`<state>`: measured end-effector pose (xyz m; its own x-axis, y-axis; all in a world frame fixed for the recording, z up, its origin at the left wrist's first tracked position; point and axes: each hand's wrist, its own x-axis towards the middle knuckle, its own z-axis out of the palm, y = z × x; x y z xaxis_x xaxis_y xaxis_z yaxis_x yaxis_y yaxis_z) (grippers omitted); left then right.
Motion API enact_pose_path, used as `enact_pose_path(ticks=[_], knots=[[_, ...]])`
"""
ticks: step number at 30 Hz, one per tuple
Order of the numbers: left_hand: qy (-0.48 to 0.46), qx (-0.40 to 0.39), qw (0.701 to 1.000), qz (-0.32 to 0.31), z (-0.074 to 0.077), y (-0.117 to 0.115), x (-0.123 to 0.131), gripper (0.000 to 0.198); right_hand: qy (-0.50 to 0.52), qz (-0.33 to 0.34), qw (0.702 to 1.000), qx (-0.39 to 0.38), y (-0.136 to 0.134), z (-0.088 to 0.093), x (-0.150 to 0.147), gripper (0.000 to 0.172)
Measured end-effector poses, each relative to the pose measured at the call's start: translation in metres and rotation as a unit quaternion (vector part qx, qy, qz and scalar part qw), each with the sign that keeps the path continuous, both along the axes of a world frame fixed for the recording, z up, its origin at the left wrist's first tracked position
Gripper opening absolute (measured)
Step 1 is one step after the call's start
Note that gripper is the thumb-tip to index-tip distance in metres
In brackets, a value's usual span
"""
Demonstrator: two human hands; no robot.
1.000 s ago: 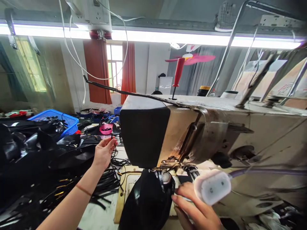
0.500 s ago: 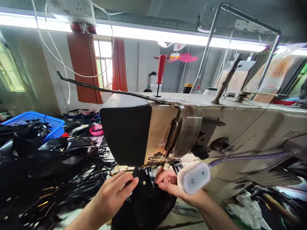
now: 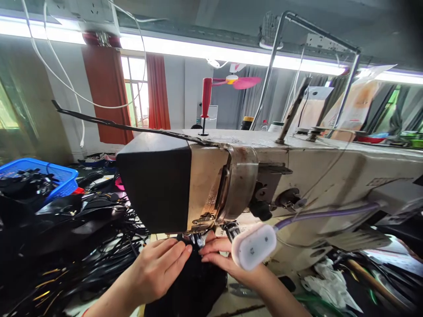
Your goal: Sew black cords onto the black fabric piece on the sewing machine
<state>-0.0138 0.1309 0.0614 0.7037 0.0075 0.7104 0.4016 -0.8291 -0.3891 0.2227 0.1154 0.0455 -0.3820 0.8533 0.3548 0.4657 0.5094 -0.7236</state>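
Observation:
A piece of black fabric (image 3: 201, 286) lies under the needle end of an industrial sewing machine (image 3: 211, 176) and hangs down toward me. My left hand (image 3: 161, 266) pinches the fabric's left side, thumb and fingers closed just below the machine head. On the other side my right hand (image 3: 220, 255) grips the fabric close to the presser foot, its thumb and fingertips pressed together. The needle is hidden behind the machine parts and my fingers. A white lamp (image 3: 254, 246) on a purple flexible neck partly covers my right hand.
Black straps and pieces (image 3: 82, 246) pile up at left beside a blue basket (image 3: 62, 180). A red-handled screwdriver (image 3: 206, 99) stands upright on the machine. White crumpled plastic (image 3: 333, 286) and tools lie at lower right. A metal thread stand (image 3: 274, 66) rises behind.
The view has shifted, so the machine appears farther left. Both hands are still at the fabric, now nearer each other. A small pale spot on the fabric is no longer visible.

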Motion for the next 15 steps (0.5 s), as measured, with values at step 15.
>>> enact_pose_path(ticks=[15], knots=[[0.014,-0.005,1.0,-0.008,-0.02,0.005,-0.013,0.034,-0.179,-0.003,0.981,0.072,-0.023,0.029,0.002,0.027]])
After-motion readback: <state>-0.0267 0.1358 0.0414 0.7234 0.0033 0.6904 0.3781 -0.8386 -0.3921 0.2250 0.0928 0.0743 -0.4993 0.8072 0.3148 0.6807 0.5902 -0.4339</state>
